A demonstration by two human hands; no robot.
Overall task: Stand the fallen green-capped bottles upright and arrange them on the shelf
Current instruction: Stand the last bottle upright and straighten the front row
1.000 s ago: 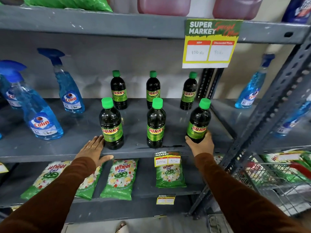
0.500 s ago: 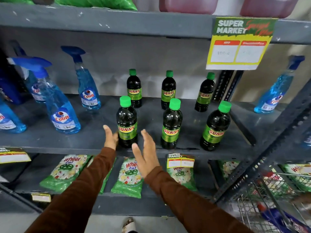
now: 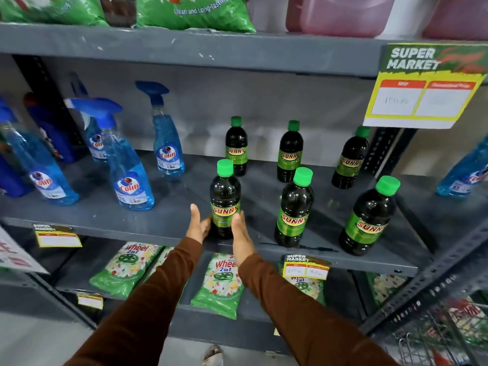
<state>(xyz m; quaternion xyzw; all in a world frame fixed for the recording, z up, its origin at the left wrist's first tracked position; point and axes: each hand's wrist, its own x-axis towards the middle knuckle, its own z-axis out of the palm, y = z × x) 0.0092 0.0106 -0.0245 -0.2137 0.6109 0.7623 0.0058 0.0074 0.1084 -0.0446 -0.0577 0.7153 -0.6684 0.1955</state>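
Several dark SUNNY bottles with green caps stand upright on the grey middle shelf (image 3: 169, 223), in a back row and a front row. My left hand (image 3: 197, 223) and my right hand (image 3: 240, 235) press against the two sides of the front left bottle (image 3: 225, 199), near its base. The front middle bottle (image 3: 294, 207) and the front right bottle (image 3: 368, 216) stand free to the right. Behind them are the back left bottle (image 3: 236, 145), the back middle bottle (image 3: 290, 151) and the back right bottle (image 3: 350, 158).
Blue Colin spray bottles (image 3: 130, 170) stand on the left of the same shelf, another (image 3: 464, 173) at far right. A yellow price sign (image 3: 422, 91) hangs from the shelf above. Green Wheel packets (image 3: 220, 283) lie on the shelf below. A wire cart (image 3: 443, 331) is at lower right.
My right hand left the front right bottle and crossed to the left. Both hands closed in around the front left bottle. The camera view shifted left and nearer.
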